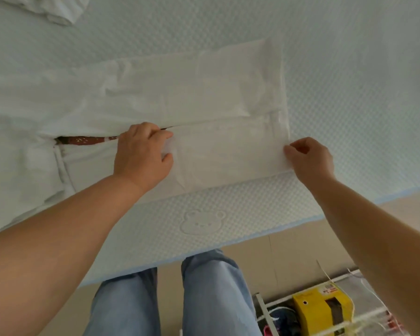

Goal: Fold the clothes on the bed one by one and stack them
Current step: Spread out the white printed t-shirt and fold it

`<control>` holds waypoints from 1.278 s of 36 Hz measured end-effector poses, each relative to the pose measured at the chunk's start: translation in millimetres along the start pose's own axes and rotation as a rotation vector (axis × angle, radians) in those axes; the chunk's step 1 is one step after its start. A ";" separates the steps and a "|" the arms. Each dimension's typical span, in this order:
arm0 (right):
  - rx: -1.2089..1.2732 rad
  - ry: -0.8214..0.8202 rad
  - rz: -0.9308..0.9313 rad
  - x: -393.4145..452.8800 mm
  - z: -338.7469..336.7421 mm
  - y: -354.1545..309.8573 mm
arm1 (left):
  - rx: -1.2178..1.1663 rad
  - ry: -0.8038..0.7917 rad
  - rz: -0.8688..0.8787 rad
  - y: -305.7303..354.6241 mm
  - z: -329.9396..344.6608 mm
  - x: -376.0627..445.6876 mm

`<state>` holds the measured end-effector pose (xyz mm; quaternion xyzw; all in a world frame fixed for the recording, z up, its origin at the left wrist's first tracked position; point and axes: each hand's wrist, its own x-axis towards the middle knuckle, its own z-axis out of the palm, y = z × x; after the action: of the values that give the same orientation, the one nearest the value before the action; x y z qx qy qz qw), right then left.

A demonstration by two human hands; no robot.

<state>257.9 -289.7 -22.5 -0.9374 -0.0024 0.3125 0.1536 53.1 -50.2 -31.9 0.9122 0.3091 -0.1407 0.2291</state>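
Observation:
A white garment (180, 93) lies spread flat across the pale quilted bed (349, 69), its near strip folded in toward the middle. My left hand (143, 154) pinches the folded edge near the garment's centre, fingers curled on the cloth. At the garment's right hem, my right hand (308, 158) pinches the corner between thumb and fingers. A dark red patterned piece of cloth (83, 139) shows in the gap under the fold, left of my left hand.
Another white crumpled garment (51, 8) lies at the far left of the bed. The bed's near edge (204, 253) runs just in front of my jeans-clad legs (211, 294). A yellow box (323, 309) sits in a wire rack on the floor at the lower right.

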 end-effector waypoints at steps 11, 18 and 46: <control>-0.028 -0.013 -0.284 22.1 4.0 -19.1 | 0.073 0.000 -0.043 28.8 8.0 20.1; -0.085 -0.078 -0.295 47.2 5.7 -40.4 | 0.018 -0.088 -0.090 48.1 10.1 40.8; 0.101 -0.527 -0.100 25.7 -21.0 -1.1 | -0.261 -0.307 0.095 123.1 10.3 97.8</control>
<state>291.0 -292.1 -21.2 -0.8137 -0.0729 0.5374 0.2093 204.5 -93.2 -38.9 0.8563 0.2428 -0.2258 0.3961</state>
